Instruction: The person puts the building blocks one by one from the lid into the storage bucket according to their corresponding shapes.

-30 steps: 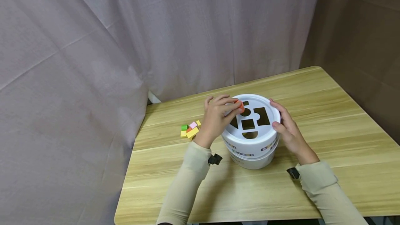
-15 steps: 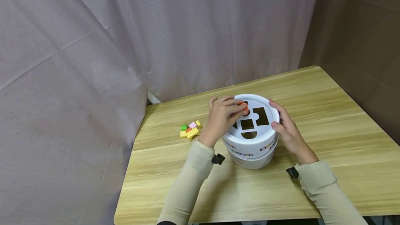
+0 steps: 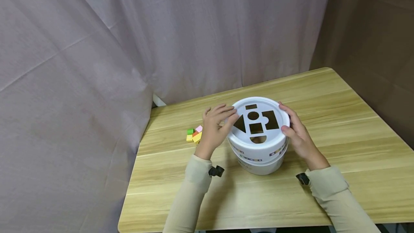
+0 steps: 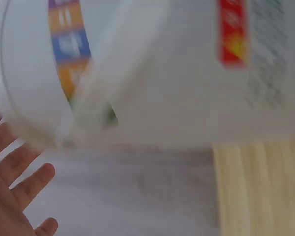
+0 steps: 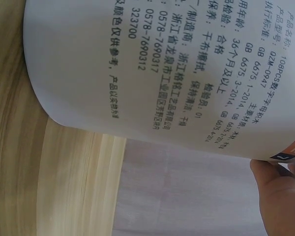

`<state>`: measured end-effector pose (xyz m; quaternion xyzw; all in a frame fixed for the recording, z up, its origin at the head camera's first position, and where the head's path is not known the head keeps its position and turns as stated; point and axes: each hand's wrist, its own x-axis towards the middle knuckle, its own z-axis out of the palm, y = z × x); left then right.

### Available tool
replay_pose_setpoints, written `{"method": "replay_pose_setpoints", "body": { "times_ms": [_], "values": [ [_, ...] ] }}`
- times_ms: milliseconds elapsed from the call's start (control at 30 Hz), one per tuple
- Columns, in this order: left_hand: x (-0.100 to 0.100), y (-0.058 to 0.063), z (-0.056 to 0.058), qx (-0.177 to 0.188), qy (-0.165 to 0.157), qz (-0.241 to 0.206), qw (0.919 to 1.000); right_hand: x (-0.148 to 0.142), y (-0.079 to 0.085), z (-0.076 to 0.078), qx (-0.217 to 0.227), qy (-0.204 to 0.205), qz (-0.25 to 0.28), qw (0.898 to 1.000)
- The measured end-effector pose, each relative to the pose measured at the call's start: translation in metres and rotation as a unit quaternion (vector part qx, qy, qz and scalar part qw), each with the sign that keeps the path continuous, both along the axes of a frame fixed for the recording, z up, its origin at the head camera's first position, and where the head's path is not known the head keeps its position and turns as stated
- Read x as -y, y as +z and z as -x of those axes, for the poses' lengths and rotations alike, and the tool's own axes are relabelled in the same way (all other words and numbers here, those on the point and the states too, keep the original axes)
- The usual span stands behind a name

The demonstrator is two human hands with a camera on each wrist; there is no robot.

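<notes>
A white round bucket [image 3: 262,158] stands on the table. Its white lid [image 3: 240,139] has cut-out holes: a circle, a triangle, a square, a small rectangle, a half-round and a notched shape. At the lid's left edge is my left hand [image 3: 215,127], fingers extended and nothing in them. The left wrist view shows those fingers spread beside the bucket [image 4: 162,98]. My right hand [image 3: 299,136] grips the right side of the rim, its thumb at the lid's edge. In the right wrist view, that hand [image 5: 285,196] is by the printed bucket wall [image 5: 78,73].
Left of the bucket lies a small pile of blocks, partly behind my left hand: a green block [image 3: 190,131], a pink block [image 3: 198,128] and yellow blocks [image 3: 196,137] among them. A grey curtain [image 3: 194,39] hangs behind the wooden table [image 3: 339,118].
My left hand held an orange block over the round hole, then moved back left without it. The block is out of sight now. My right hand has stayed on the rim.
</notes>
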<state>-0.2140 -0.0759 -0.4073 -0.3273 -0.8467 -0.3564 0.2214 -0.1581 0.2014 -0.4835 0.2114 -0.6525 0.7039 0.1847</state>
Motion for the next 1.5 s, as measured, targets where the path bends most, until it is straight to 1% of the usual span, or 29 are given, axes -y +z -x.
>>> {"method": "replay_pose_setpoints", "body": {
  "times_ms": [100, 233, 333, 400, 500, 600, 733, 867, 1033, 1167, 1267, 1400, 1500],
  "values": [
    [0.026, -0.015, 0.006, 0.004, 0.033, -0.028, 0.9991, 0.001, 0.0, 0.0, -0.003, -0.002, 0.003, 1.0],
    [0.066, -0.039, 0.017, 0.026, 0.088, -0.034, 0.9952, 0.001, 0.0, -0.001, -0.009, 0.003, 0.003, 1.0],
    [0.091, -0.057, 0.023, 0.05, 0.137, -0.021, 0.9891, 0.001, 0.001, -0.001, -0.009, 0.005, 0.003, 1.0],
    [0.104, -0.067, 0.026, 0.064, 0.164, -0.004, 0.9843, 0.001, 0.0, -0.001, -0.008, 0.005, 0.002, 1.0],
    [0.116, -0.08, 0.029, 0.08, 0.186, 0.027, 0.9789, 0.001, 0.0, -0.002, -0.009, 0.0, 0.005, 1.0],
    [0.122, -0.093, 0.032, 0.091, 0.193, 0.058, 0.9753, 0.0, 0.0, -0.002, -0.012, 0.003, 0.009, 1.0],
    [0.124, -0.109, 0.034, 0.102, 0.204, 0.086, 0.9698, 0.0, 0.0, -0.002, -0.008, 0.006, 0.007, 1.0],
    [0.123, -0.12, 0.033, 0.114, 0.213, 0.106, 0.9646, 0.0, 0.001, -0.002, -0.003, 0.004, -0.001, 1.0],
    [0.123, -0.126, 0.031, 0.124, 0.223, 0.133, 0.9577, 0.0, 0.0, -0.001, -0.002, 0.003, 0.003, 1.0],
    [0.124, -0.131, 0.031, 0.122, 0.23, 0.153, 0.9534, 0.0, -0.001, -0.001, -0.004, 0.006, 0.007, 1.0],
    [0.125, -0.136, 0.032, 0.127, 0.232, 0.154, 0.952, 0.0, -0.001, -0.002, -0.005, 0.006, 0.008, 1.0],
    [0.125, -0.138, 0.034, 0.148, 0.239, 0.148, 0.9482, 0.0, -0.001, -0.002, -0.001, 0.003, 0.007, 1.0],
    [0.124, -0.14, 0.034, 0.151, 0.241, 0.139, 0.9486, -0.001, -0.001, -0.003, 0.004, 0.001, 0.006, 1.0]
  ]
}}
